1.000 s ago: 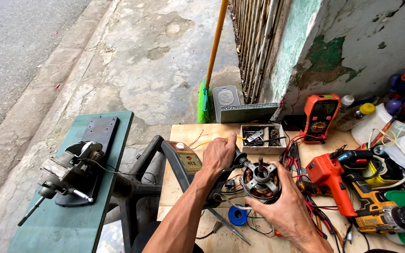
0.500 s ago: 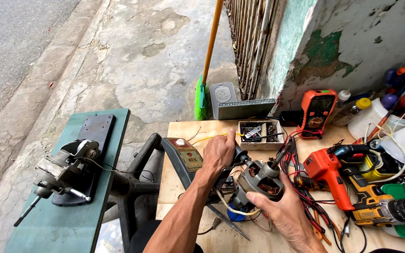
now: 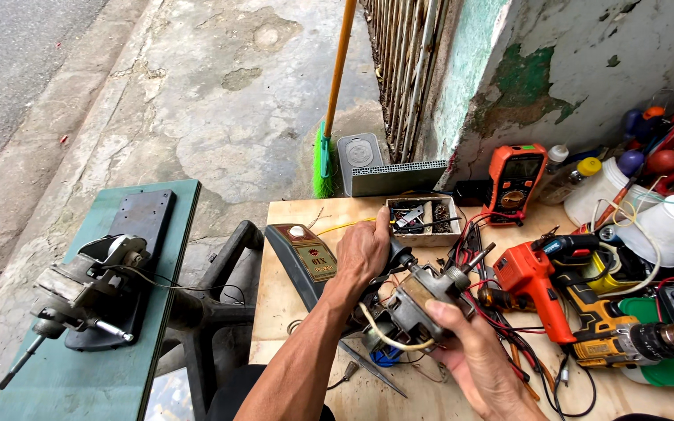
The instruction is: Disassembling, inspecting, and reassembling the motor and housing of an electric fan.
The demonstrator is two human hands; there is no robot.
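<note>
Both hands gripped the small electric motor above the table. The left hand seemingly clasped its rear; the right hand cupped it underneath

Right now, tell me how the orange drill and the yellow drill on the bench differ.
The orange drill is orange with a black top and lies nearer the small motor that the right hand holds; the yellow drill is yellow and black and lies nearer the bench's front right edge. The yellow drill's metal chuck is plain to see, pointing right; the orange drill's front end is hidden among wires. Both lie on the wooden bench, untouched.
</note>
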